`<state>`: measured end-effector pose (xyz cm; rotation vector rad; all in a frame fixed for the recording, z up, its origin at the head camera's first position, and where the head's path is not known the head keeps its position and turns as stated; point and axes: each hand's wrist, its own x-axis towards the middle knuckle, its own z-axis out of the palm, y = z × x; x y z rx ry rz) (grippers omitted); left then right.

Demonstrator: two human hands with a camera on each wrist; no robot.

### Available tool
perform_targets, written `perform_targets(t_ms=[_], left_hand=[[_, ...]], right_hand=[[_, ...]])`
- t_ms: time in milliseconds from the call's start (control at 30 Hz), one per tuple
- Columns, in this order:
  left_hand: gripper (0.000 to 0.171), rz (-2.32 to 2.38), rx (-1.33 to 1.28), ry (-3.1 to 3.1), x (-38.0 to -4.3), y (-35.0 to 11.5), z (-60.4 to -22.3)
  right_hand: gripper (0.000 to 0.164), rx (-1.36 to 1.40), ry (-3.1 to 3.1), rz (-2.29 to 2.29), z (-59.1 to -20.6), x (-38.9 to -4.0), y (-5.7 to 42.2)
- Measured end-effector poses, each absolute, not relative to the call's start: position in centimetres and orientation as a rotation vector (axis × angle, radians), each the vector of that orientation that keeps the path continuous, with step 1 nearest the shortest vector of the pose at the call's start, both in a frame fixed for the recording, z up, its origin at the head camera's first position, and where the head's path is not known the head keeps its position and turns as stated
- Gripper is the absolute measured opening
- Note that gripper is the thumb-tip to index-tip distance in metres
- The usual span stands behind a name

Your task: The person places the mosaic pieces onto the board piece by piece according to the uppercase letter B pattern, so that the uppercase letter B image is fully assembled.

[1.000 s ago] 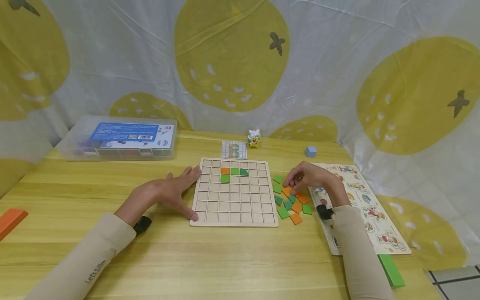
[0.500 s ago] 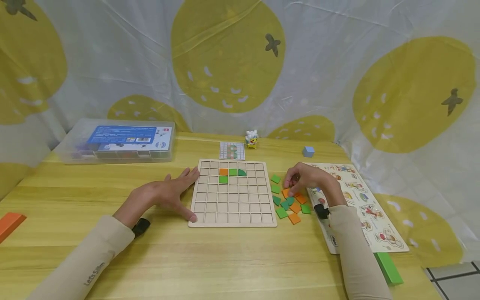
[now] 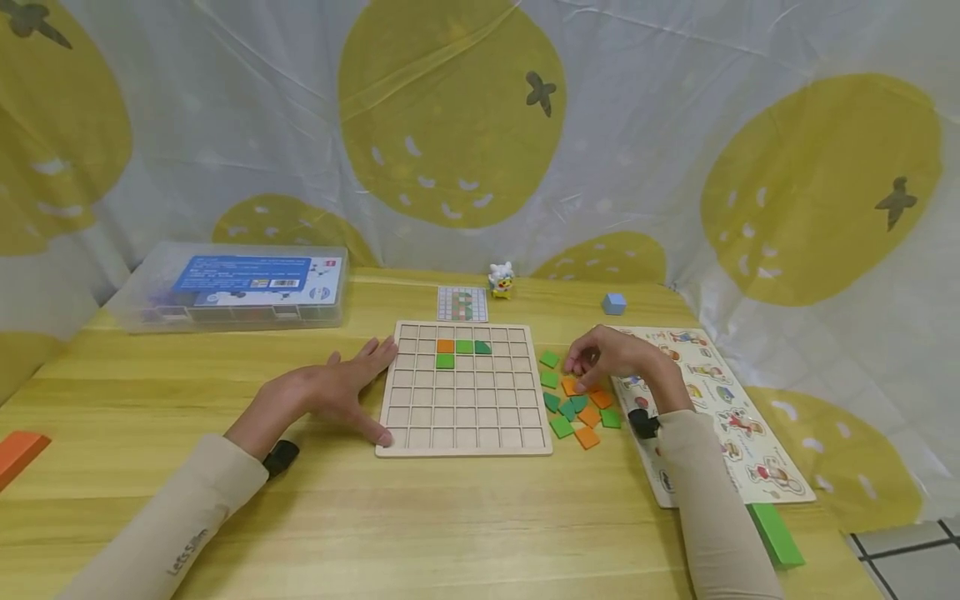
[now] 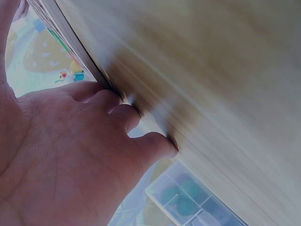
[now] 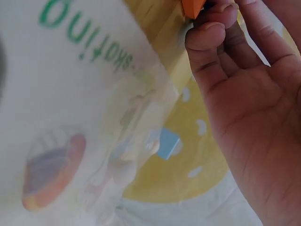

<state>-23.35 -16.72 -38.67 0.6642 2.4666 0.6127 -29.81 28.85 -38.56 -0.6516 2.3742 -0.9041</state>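
Observation:
My left hand (image 3: 341, 392) is spread along the left edge of a wooden grid board (image 3: 465, 417), with thumb at the near corner and fingertips at the far part. In the left wrist view its fingertips touch the board's edge. The board holds an orange square tile (image 3: 446, 346), two light green square tiles (image 3: 464, 346) and a dark green curved tile (image 3: 483, 347). Over loose tiles at the right is my right hand (image 3: 615, 354), its fingers bent. An orange tile (image 5: 192, 8) is by its fingertips; whether they pinch it is hidden.
Behind the board lie a pattern card (image 3: 462, 304) and a small figurine (image 3: 501, 281). A clear plastic case (image 3: 232, 287) stands at the back left. To the right are a picture puzzle board (image 3: 742, 417), a blue block (image 3: 614, 304) and a green block (image 3: 776, 533).
The whole head view has shifted slightly. My left hand stays at the board's edge. The right hand stays over the loose tiles with only slight finger movement; the tiles on the board are unchanged.

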Motion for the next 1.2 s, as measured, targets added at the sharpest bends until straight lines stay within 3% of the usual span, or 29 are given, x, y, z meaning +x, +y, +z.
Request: perform_targets(t_ms=[433,800,900,1100,1200], left_hand=[[0.140,0.602,0.659,2.471,-23.2,-16.7,-38.7],[0.140,0.610,0.673,2.474,-23.2,-16.7,-38.7],[0.140,0.610,0.672,2.475,-23.2,-16.7,-38.8],[0.141,0.597,0.664,2.483,-23.3,-16.7,-38.8],[0.142,0.593,0.658,2.485,-23.3,-16.7,-38.7]], right_hand=[[0.020,-0.676,2.386,-0.857,-38.9,-29.9,29.0],[0.004,-0.784,2.351,-0.977,-38.1,-29.8,28.4],[0.006,-0.841,2.321,-1.069,-38.1,-29.8,26.9],[0.025,-0.865,2.345,-1.167,-38.2,-29.5,21.5],[0.020,-0.824,2.415,-1.149,-38.4,-29.5,19.0]])
